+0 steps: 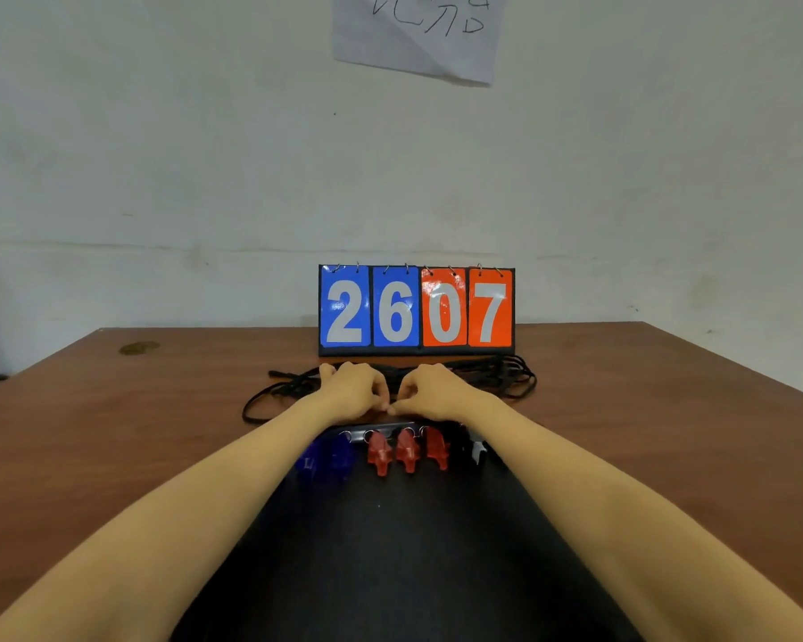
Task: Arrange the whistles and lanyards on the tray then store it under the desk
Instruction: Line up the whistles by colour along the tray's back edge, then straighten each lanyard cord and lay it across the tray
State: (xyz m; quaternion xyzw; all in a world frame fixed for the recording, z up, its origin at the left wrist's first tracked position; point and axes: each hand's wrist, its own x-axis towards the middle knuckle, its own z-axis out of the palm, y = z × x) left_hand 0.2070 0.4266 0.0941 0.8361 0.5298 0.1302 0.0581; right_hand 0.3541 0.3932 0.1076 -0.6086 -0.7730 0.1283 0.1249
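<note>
Lining far edge of black tray (404, 549): row of whistles, blue whistles (328, 458) left, red whistles (406, 449) middle, dark whistle (476, 449) right, key rings toward far rim. Tangled black lanyards (506, 370) just beyond tray, on tabletop (112, 433) before flip scoreboard (416, 310) reading 2607 at far edge. Left hand (355, 389) and right hand (434, 391) curled side by side over tray's far rim, fingertips pinched together, touching; what's pinched too small to tell. Paper sheet (418, 34) on wall above.
</note>
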